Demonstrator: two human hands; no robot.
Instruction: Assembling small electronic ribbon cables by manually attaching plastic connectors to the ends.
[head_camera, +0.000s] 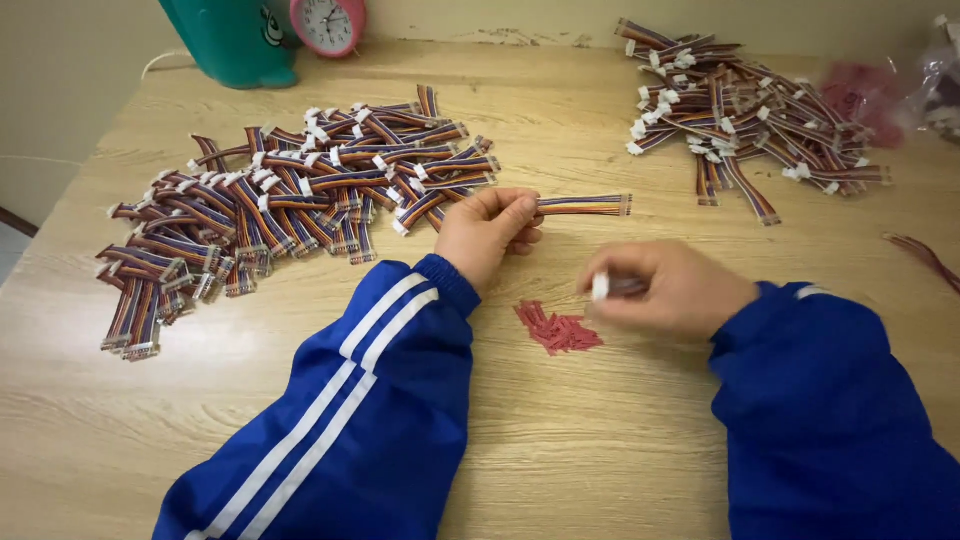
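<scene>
Big pile of ribbon cables (290, 200) sits on the table (560, 440) far left, most with white plugs on their ends. Left hand (487, 232) is closed in a pinch on one multicolour ribbon cable (585, 205), held level just above the table, free end pointing right and looking bare. Small heap of red bits (557, 328) lies between the two hands, near the front. Right hand (672, 290) is curled nearly shut around a small white connector (600, 287); what else it grips is hidden by the fingers. To seat it cleanly, my take: keep the ribbon flat and untwisted, grip close to the bare end so it doesn't buckle, line the connector up square before pushing. Second pile of cables (745, 110) lies far right, well apart from the hands.
</scene>
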